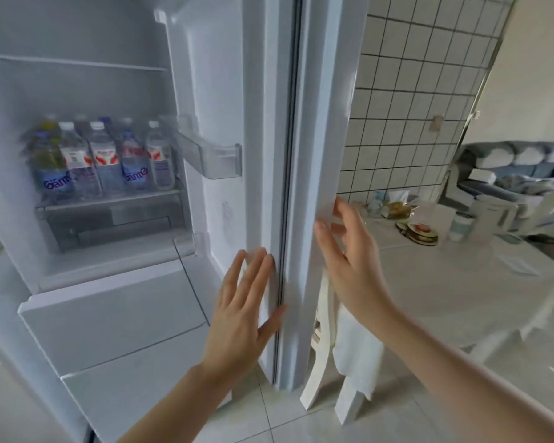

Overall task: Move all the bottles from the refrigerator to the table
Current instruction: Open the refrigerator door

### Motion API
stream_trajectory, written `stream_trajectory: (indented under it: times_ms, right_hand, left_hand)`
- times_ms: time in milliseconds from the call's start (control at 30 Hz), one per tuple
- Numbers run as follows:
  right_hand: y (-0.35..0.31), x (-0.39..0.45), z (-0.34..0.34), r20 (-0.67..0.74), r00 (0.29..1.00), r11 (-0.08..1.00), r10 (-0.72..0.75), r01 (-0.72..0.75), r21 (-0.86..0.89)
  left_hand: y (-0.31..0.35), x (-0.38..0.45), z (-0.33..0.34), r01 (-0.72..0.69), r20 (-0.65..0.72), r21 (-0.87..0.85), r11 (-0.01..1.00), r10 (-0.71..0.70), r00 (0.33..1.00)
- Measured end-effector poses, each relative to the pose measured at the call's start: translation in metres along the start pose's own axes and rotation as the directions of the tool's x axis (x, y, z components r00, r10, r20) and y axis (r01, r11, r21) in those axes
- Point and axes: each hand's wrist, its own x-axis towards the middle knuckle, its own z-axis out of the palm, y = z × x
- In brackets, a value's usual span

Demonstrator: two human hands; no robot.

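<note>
I see my left hand (243, 308) and right hand (346, 251) both spread flat and holding nothing at the open refrigerator door (317, 155), while the bottles (103, 158), roughly 6, stand on their shelf (109, 199), none visibly on the surface (445, 282).

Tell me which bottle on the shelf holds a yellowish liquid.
The far-left bottle, with the yellowish cap; the other bottles in the row look clear, with white or blue caps.

Bottles upright in the open refrigerator (115, 276)

Clear plastic bottles (101, 158), red or blue labels, crowd one shelf at far left; table (429, 282) right.
</note>
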Motion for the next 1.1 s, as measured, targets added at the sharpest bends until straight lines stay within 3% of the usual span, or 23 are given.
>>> stream_trajectory:
  times_ms: [200,500,633,767,900,1100]
  right_hand:
    - [0.052,0.034,-0.047,-0.096,0.991,0.987,0.096,-0.107,-0.118]
    - [0.093,0.066,-0.073,-0.184,0.976,0.959,0.118,-0.160,-0.236]
    - [0.091,0.070,-0.074,-0.189,0.963,0.948,0.194,-0.233,-0.216]
    - [0.068,0.052,-0.082,-0.140,0.965,0.929,0.223,-0.254,-0.269]
    - [0.027,0.019,-0.080,-0.029,0.994,0.957,0.103,-0.107,-0.268]
    - [0.005,0.011,-0.038,0.144,0.987,0.975,0.074,-0.042,-0.218]
  left_hand:
    - [0.036,0.043,0.050,0.004,0.206,0.134,0.991,-0.032,0.978]
    - [0.068,0.087,0.085,0.014,0.296,0.178,0.984,-0.067,0.953]
    - [0.067,0.091,0.089,0.012,0.320,0.182,0.983,-0.071,0.945]
    - [0.060,0.082,0.084,0.001,0.332,0.128,0.992,-0.044,0.942]
    - [0.044,0.056,0.069,0.099,0.343,0.030,0.995,-0.103,0.934]
    - [0.019,0.034,0.024,0.281,0.195,-0.088,0.956,-0.260,0.946]
